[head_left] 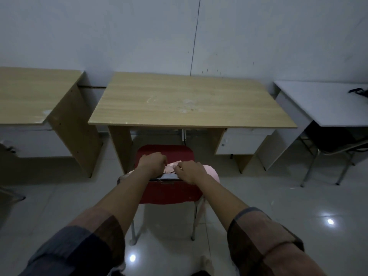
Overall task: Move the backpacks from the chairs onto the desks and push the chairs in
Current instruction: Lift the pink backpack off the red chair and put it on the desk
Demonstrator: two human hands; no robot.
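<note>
A big wooden desk [189, 100] stands by the wall, and a red chair [169, 188] sits on the floor just in front of it, not pushed in. A pink backpack [209, 172] lies on the chair seat, behind the chair's back. The left hand [152, 161] and the right hand [190, 170] are side by side at the top of the backpack, with fingers curled and pinching it.
</note>
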